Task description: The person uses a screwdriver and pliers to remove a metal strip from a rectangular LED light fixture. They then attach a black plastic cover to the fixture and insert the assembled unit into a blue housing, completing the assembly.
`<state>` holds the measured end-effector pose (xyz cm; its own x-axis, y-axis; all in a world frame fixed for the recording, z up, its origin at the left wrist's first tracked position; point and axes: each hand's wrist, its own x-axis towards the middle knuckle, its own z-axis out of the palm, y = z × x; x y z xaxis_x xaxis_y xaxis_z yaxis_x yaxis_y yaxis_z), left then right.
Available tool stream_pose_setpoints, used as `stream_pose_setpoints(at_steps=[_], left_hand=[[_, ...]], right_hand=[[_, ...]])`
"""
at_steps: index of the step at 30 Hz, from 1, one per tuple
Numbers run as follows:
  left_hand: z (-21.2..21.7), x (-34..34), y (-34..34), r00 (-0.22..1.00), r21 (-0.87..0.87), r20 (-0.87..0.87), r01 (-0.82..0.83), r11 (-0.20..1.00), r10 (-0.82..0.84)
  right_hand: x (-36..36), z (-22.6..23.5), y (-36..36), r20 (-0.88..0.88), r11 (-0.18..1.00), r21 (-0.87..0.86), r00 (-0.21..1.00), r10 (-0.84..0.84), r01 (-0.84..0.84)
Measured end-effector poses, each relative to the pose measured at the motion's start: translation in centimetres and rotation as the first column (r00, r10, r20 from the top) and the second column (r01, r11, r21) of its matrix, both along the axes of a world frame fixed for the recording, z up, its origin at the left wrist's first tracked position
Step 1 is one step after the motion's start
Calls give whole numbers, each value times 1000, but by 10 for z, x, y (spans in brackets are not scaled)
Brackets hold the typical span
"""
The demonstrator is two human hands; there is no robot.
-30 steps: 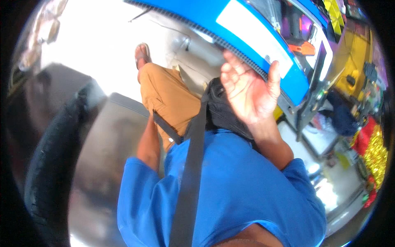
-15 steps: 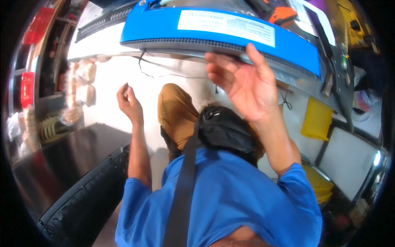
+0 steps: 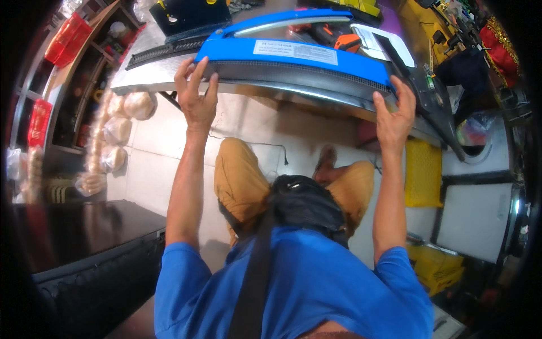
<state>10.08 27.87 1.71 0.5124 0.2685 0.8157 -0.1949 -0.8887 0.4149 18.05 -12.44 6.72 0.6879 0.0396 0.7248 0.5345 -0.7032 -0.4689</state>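
Note:
A long blue impulse heat sealer (image 3: 361, 66) lies across the table's near edge, with a white label on its face and a dark perforated strip along its front. Its narrow blue arm (image 3: 265, 21) is raised above the body. At the sealer's left end, my left hand (image 3: 197, 99) has its fingers curled over the corner. My right hand (image 3: 396, 113) grips the right end, thumb at the front and fingers over the top. Both hands hold the sealer between them; the fingertips' far sides are partly hidden.
Behind the sealer are an orange-and-black tool (image 3: 346, 42) and a black box-like thing (image 3: 189, 18). A black ridged strip (image 3: 166, 52) lies left on the metal table (image 3: 152, 73). Bagged round goods (image 3: 117, 130) stand on the floor at left; a yellow crate (image 3: 423, 172) is at right.
Both hands have moved up and outward to the sealer's two ends and taken hold of it. The right hand was open near its front before. The view has shifted, showing more of the table.

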Motion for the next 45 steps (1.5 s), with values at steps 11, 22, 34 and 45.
stream_pose_setpoints(at_steps=[11, 22, 34, 45], left_hand=[[-7, -2, 1, 995, 21, 91, 29, 999, -31], [-26, -22, 7, 983, 26, 81, 166, 986, -167], [-4, -30, 7, 961, 78, -231, 175, 982, -153], [40, -9, -65, 786, 341, -615, 195, 919, 61]], right_hand=[[-3, -44, 10, 8, 930, 348, 992, 126, -121], [-7, -78, -22, -33, 853, 435, 941, 336, -289], [-20, -39, -19, -131, 968, -121, 970, 205, -221], [-22, -30, -18, -241, 977, -48, 952, 189, -206]])
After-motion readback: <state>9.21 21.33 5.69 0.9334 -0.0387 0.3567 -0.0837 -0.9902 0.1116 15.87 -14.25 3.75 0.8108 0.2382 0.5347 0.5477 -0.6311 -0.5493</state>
